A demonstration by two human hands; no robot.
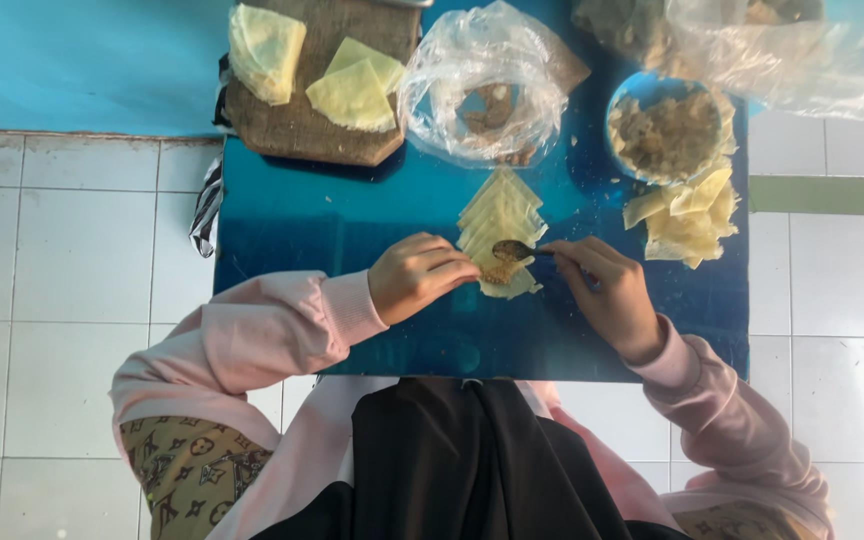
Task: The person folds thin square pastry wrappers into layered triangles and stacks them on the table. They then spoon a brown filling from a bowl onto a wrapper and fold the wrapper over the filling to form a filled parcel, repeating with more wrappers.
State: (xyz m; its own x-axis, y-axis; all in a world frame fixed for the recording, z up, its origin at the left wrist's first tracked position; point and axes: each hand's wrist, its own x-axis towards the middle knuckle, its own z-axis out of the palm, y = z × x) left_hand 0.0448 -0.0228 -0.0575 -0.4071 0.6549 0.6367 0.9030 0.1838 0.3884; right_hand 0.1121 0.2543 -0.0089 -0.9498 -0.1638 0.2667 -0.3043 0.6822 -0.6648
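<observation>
Sitting at a low blue table (332,230), the person pinches a spoon (514,249) in the right hand (607,290), its bowl over filling on the nearest of a row of overlapping pale wrappers (500,215). The left hand (417,273), fingers curled, presses that wrapper's edge. A blue bowl (667,125) holds brownish filling; an open clear plastic bag (480,85) holds scraps. More wrappers (690,220) pile beside the bowl. Another bag (802,50) is cut off at top.
</observation>
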